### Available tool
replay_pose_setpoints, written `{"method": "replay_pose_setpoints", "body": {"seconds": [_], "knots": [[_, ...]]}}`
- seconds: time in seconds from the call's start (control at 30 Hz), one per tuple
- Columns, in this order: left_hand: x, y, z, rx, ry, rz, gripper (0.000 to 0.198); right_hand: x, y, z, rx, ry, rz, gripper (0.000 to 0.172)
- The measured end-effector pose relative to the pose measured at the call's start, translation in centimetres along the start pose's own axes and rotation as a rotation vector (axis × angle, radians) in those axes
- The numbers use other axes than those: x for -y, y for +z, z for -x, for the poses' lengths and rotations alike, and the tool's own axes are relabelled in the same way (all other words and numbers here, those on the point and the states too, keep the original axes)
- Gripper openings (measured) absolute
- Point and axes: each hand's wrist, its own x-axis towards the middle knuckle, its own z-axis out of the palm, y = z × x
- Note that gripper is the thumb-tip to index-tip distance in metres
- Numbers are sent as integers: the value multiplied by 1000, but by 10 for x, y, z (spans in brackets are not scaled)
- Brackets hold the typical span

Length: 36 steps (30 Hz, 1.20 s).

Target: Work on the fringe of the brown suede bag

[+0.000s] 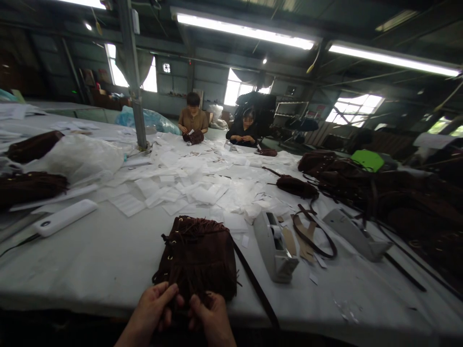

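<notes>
- Well, the brown bag lies flat on the white table, right by the near edge, close to the middle of it.
- The bag is very dark brown, almost like dark chocolate, and has a boxy shape.
- Thin, stringy fringe hangs in a messy bunch along its top side, and more long strips run down its front.
- Small shiny rings sit in a row down its left side, and a little dark tie pokes out there too.
- A long, flat strap comes off its right side and slants down to the table's near edge.
- The left hand is at the bag's bottom left, with its fingers curled and its thumb on top.
- The right hand is just beside it, with bent fingers and its thumb up. It is too dark to tell if either hand pinches a strip.
- A gray tape holder stands to the right of the bag, apart from it.
- Lots of white papers cover the table between the bag and the far edge.
- Two people sit at the far edge.
</notes>
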Motion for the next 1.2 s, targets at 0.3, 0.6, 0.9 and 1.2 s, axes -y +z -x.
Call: {"method": "replay_pose_setpoints", "body": {"seconds": [0.3, 0.6, 0.9, 1.2], "knots": [[5, 0, 3, 122, 28, 78, 49, 1, 19, 4, -10, -24, 71, 59], [-11, 4, 12, 34, -13, 96, 48, -5, 11, 0, -67, 62, -20, 58], [-11, 0, 8, 86, -35, 56, 52, 6, 27, 1, 126, -44, 30, 52], [-1, 7, 7, 15, 24, 9, 53, -5, 16, -1, 104, 8, -13, 59]]}}
